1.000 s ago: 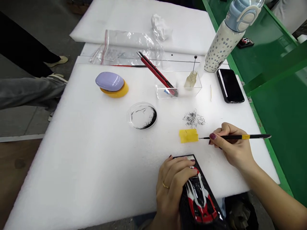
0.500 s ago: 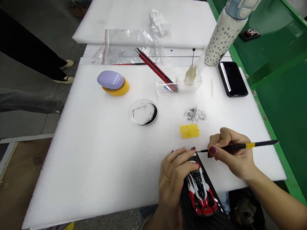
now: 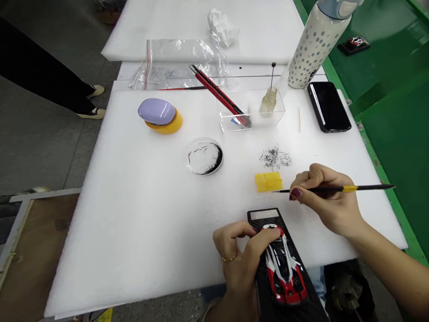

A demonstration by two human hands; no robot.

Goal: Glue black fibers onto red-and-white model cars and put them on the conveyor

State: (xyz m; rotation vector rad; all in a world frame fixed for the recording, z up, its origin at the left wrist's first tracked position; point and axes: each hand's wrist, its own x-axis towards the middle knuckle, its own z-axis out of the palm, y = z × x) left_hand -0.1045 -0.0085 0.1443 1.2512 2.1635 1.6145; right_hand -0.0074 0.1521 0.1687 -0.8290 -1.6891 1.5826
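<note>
My left hand (image 3: 239,250) grips the left side of a black base (image 3: 296,243) that carries a red, white and black model car (image 3: 284,268). Its fingers are bent, one resting on the car's front end. A pale plate (image 3: 264,214) shows at the far end of the base. Pinched in my right hand (image 3: 325,197) is a thin black paintbrush (image 3: 368,187) with a yellow band. The brush tip points left, just below a piece of yellow tape (image 3: 268,182). Behind the tape lies a loose pile of short black slivers (image 3: 275,158).
A round clear dish (image 3: 203,156) holds more black slivers. Behind stand a clear box (image 3: 234,129) with red tweezers (image 3: 217,95) and a small glass bottle (image 3: 269,102), a lilac case (image 3: 157,111), a phone-like black device (image 3: 328,107) and a dotted water bottle (image 3: 308,53).
My right hand has lifted the brush tip away from the base, up toward the yellow tape. My left fingers have drawn back from the base's far end, uncovering the pale plate.
</note>
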